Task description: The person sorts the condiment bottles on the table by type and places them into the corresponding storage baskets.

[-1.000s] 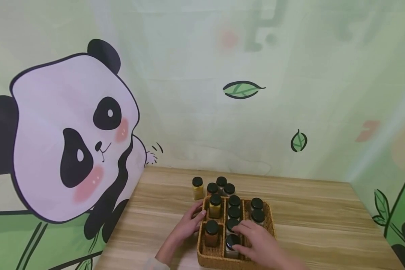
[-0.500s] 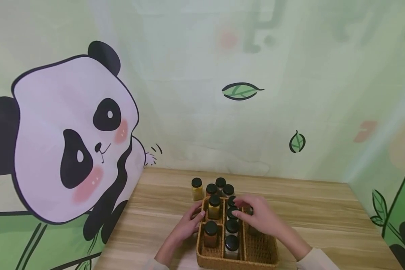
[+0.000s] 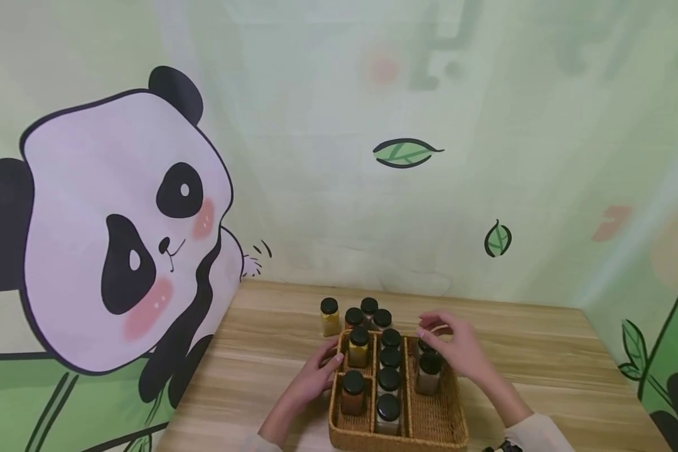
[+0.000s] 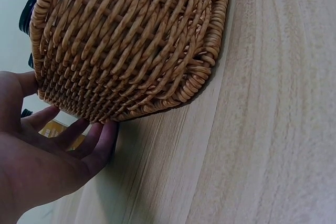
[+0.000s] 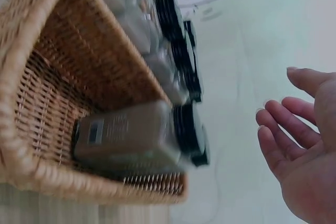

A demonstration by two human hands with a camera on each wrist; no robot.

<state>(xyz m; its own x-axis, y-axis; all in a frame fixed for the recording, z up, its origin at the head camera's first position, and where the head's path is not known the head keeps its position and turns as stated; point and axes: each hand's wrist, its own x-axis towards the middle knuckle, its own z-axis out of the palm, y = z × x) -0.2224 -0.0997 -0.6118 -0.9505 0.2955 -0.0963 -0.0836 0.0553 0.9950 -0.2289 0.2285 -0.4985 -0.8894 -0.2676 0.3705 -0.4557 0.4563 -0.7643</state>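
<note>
A wicker basket (image 3: 398,438) with divided compartments stands on the table. My left hand (image 3: 316,375) grips its far left corner; the left wrist view shows the thumb at the rim and fingers against the outer wall. My right hand (image 3: 457,348) is over the far right corner, holding nothing. In the right wrist view its fingers are loosely bent, apart from the jars. Two black-lidded spice jars stand in the right compartment, the nearer jar (image 5: 126,135) brownish. A row of several jars fills the middle compartment. A yellow jar (image 3: 358,348) and a reddish-brown jar (image 3: 353,394) occupy the left compartments.
Behind the basket stand a yellow-filled jar (image 3: 330,319) and a cluster of three black-lidded jars (image 3: 369,306). The wooden table (image 3: 531,351) extends on both sides. A backdrop printed with a panda (image 3: 130,220) rises behind it.
My right hand has moved from the near middle jars to the far right corner, leaving the front of the right compartment in view. My left hand has stayed at the basket's corner.
</note>
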